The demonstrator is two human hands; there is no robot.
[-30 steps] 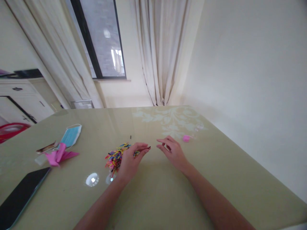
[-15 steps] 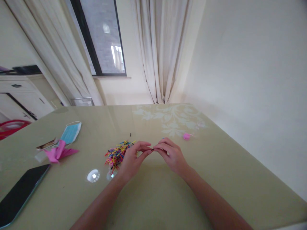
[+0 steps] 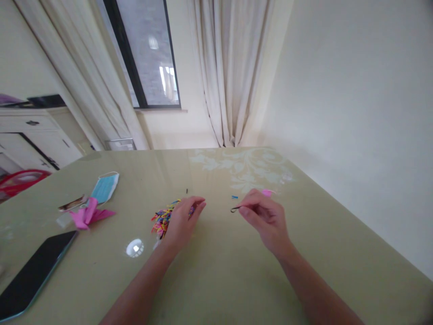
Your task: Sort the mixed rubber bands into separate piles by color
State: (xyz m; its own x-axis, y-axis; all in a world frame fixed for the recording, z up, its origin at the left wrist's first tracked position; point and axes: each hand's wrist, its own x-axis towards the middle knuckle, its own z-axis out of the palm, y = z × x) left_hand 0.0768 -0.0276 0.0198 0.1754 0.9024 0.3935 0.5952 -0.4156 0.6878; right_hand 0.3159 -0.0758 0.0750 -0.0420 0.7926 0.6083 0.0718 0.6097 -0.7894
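Observation:
Between the thumb and index finger of my right hand [image 3: 269,216] is a small black elastic band [image 3: 234,210], its loop sticking out to the left. My left hand [image 3: 184,221] hovers over the right side of a pile of colourful elastic bands [image 3: 162,220], with a little space between thumb and fingers and nothing seen in them. It hides part of the pile. A small blue band [image 3: 234,197] lies on the table just beyond my right fingertips. A pink bundle [image 3: 267,192] sits behind my right hand, partly covered by it.
On the left of the glossy table [image 3: 216,280] are a dark phone or tablet [image 3: 35,273], a pink folded paper piece [image 3: 88,216], a blue face mask [image 3: 104,187] and a brown strip [image 3: 72,203]. A tiny dark piece [image 3: 186,191] lies beyond the pile. A wall borders the right.
My hands, together at the fingertips before, have moved apart. The black band has gone right with my right hand, and my left hand has drawn back left and loosened. The blue band is now uncovered.

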